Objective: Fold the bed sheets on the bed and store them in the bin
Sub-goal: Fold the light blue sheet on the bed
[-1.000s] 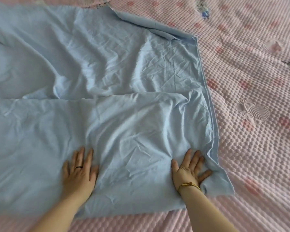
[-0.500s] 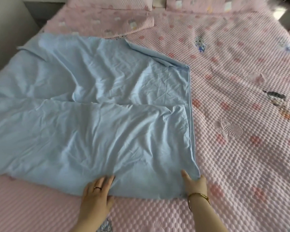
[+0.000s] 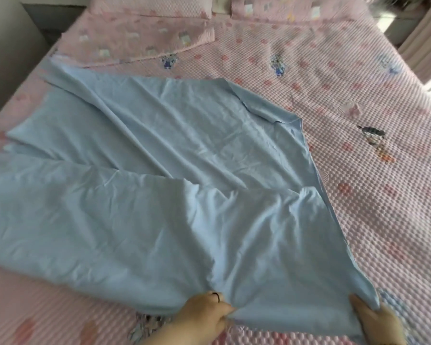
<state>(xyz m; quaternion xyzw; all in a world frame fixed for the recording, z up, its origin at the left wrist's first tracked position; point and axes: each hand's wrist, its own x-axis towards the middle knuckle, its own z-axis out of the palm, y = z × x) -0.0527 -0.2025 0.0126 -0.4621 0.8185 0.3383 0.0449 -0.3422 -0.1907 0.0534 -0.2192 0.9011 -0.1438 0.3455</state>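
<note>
A light blue bed sheet [image 3: 139, 195], folded over on itself, lies across the left and middle of the bed. My left hand [image 3: 204, 317], with a dark ring on one finger, pinches the sheet's near edge, and the cloth bunches into creases there. My right hand [image 3: 376, 322] grips the sheet's near right corner, fingers under the cloth. Between my two hands the near edge is lifted a little off the bed. No bin is in view.
The bed wears a pink quilted cover [image 3: 358, 195] with small cartoon prints, bare on the right half. A folded pink printed quilt [image 3: 139, 38] and pillows lie at the head. A grey wall [image 3: 5, 46] runs along the left; a curtain [image 3: 423, 41] hangs at the far right.
My hands went from lying flat on the sheet to its near edge, where they took hold. The edge is now pulled up and toward me, and the view has drawn back.
</note>
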